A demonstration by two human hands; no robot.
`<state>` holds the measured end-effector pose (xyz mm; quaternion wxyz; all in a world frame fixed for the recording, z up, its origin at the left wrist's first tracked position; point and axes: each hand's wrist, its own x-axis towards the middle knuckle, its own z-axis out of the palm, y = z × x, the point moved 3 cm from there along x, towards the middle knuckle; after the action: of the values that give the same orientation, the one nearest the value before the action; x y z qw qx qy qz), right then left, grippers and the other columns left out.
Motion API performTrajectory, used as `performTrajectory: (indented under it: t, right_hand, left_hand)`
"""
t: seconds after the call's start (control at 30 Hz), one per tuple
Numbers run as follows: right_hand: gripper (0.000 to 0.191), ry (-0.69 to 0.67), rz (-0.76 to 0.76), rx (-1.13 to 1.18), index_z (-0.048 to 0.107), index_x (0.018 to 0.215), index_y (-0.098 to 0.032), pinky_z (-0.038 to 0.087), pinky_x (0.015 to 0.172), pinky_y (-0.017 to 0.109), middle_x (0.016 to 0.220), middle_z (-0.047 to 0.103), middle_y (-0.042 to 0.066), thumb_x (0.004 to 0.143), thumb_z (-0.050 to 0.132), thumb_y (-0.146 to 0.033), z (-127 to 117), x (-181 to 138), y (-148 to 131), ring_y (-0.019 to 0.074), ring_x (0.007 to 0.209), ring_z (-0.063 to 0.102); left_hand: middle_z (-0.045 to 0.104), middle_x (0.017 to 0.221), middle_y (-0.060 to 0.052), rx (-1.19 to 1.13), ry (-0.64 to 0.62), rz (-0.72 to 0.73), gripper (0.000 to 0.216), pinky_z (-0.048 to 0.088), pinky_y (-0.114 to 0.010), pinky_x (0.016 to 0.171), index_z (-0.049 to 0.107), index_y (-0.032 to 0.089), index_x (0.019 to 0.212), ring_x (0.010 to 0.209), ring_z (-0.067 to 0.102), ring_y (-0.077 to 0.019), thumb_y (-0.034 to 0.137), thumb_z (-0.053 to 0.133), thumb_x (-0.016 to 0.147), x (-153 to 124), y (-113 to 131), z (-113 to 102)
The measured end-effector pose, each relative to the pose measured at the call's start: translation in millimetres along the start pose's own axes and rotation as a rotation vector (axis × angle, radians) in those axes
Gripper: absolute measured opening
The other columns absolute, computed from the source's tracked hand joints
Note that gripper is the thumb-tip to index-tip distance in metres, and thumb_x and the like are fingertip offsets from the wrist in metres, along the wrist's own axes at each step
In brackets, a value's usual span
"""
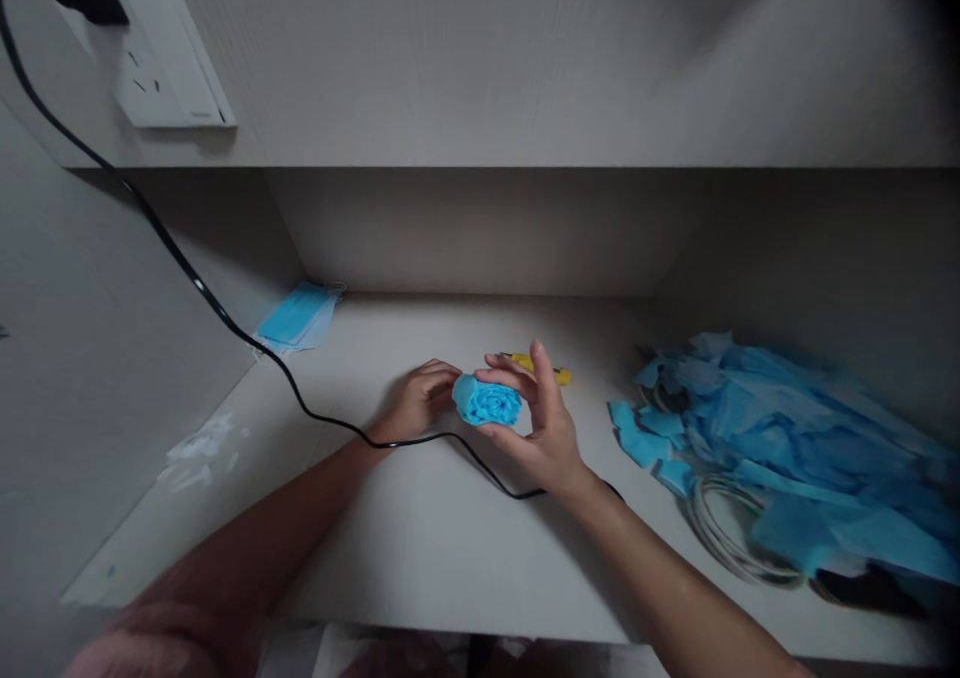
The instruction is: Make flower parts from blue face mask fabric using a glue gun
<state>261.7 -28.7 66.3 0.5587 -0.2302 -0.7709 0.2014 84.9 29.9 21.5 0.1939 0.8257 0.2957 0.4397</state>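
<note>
A blue roll of fabric [487, 401], coiled like a flower, is held above the white desk [420, 548] between both hands. My right hand [536, 423] wraps its fingers round the roll's right side and front. At the roll's left end my left hand [416, 401] has its fingers curled against the roll. A yellow tool [541, 367] lies on the desk just behind my right hand.
A black cable [225, 315] runs from a wall socket [161, 68] down across the desk under my hands. Blue face masks [296, 315] lie in the back left corner. A heap of cut blue fabric [787, 438] and a white coiled cord [724, 528] fill the right side.
</note>
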Motion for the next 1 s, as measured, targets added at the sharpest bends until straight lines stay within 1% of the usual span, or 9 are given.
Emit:
performTrajectory:
  t: [0.1, 0.2, 0.33, 0.43, 0.53, 0.7, 0.83, 0.9, 1.0]
  right_hand:
    - [0.087, 0.011, 0.017, 0.003, 0.007, 0.153, -0.035, 0.037, 0.109, 0.055, 0.115, 0.070, 0.004, 0.087, 0.065, -0.031, 0, 0, 1, 0.0256, 0.126, 0.053]
    - [0.091, -0.014, 0.041, 0.017, 0.004, 0.153, -0.035, 0.034, 0.111, 0.056, 0.128, 0.063, 0.007, 0.086, 0.065, -0.039, -1, 0, 2, 0.0266, 0.134, 0.045]
    - [0.097, 0.034, 0.103, 0.056, 0.003, 0.153, -0.034, 0.031, 0.112, 0.057, 0.143, 0.050, 0.010, 0.081, 0.064, -0.055, -7, 2, 7, 0.0290, 0.139, 0.037]
    - [0.089, 0.090, 0.200, 0.074, 0.012, 0.152, -0.034, 0.035, 0.109, 0.056, 0.142, 0.051, 0.011, 0.083, 0.064, -0.052, -10, 2, 14, 0.0294, 0.137, 0.041]
    - [0.076, 0.145, 0.257, 0.166, 0.027, 0.148, -0.033, 0.037, 0.109, 0.052, 0.139, 0.055, 0.011, 0.084, 0.066, -0.045, -11, 2, 21, 0.0274, 0.134, 0.045]
    - [0.049, 0.239, 0.302, 0.313, 0.051, 0.126, -0.029, 0.039, 0.108, 0.046, 0.122, 0.066, 0.008, 0.082, 0.070, -0.036, -10, 1, 31, 0.0230, 0.122, 0.056]
    - [0.021, 0.316, 0.415, 0.300, 0.063, 0.089, -0.023, 0.050, 0.089, 0.037, 0.090, 0.070, 0.004, 0.079, 0.071, -0.039, -12, -1, 36, 0.0194, 0.090, 0.066]
    - [0.021, 0.335, 0.468, 0.250, 0.061, 0.076, -0.021, 0.049, 0.078, 0.032, 0.076, 0.066, 0.001, 0.080, 0.070, -0.040, -14, -3, 38, 0.0169, 0.077, 0.063]
    - [0.024, 0.293, 0.479, 0.173, 0.061, 0.070, -0.021, 0.046, 0.072, 0.029, 0.069, 0.063, 0.000, 0.081, 0.068, -0.041, -13, -3, 38, 0.0154, 0.070, 0.059]
  left_hand:
    - [0.069, 0.092, -0.009, -0.011, 0.008, 0.000, 0.017, 0.047, -0.033, 0.080, 0.068, 0.017, 0.094, 0.088, 0.060, -0.0199, 0.031, 0.065, 0.085, 0, 0, 0]
    - [0.069, 0.090, -0.008, -0.022, 0.027, -0.025, 0.015, 0.047, -0.032, 0.079, 0.068, 0.017, 0.088, 0.087, 0.061, -0.0196, 0.030, 0.061, 0.087, 0, -3, -2]
    - [0.068, 0.091, -0.008, -0.055, 0.135, -0.127, 0.014, 0.049, -0.032, 0.079, 0.069, 0.017, 0.087, 0.088, 0.062, -0.0200, 0.026, 0.059, 0.087, -2, -18, -7]
    - [0.069, 0.092, -0.007, -0.070, 0.225, -0.184, 0.010, 0.050, -0.032, 0.081, 0.069, 0.017, 0.085, 0.089, 0.064, -0.0205, 0.024, 0.062, 0.083, -5, -34, -9]
    - [0.070, 0.093, -0.006, -0.081, 0.268, -0.205, 0.009, 0.051, -0.031, 0.083, 0.069, 0.018, 0.083, 0.092, 0.064, -0.0204, 0.024, 0.062, 0.082, -7, -47, -9]
    - [0.070, 0.097, -0.006, -0.072, 0.274, -0.221, 0.010, 0.050, -0.032, 0.088, 0.070, 0.019, 0.085, 0.096, 0.064, -0.0207, 0.024, 0.062, 0.081, -9, -51, -9]
    - [0.070, 0.093, -0.005, -0.049, 0.289, -0.235, 0.010, 0.050, -0.030, 0.086, 0.070, 0.019, 0.083, 0.091, 0.064, -0.0196, 0.025, 0.062, 0.081, -9, -50, -12]
    - [0.070, 0.092, -0.005, -0.036, 0.298, -0.237, 0.010, 0.051, -0.030, 0.085, 0.070, 0.019, 0.082, 0.090, 0.064, -0.0196, 0.025, 0.062, 0.080, -9, -50, -13]
    - [0.070, 0.091, -0.006, -0.034, 0.310, -0.229, 0.011, 0.050, -0.030, 0.084, 0.070, 0.018, 0.081, 0.089, 0.064, -0.0201, 0.026, 0.062, 0.080, -9, -52, -13]
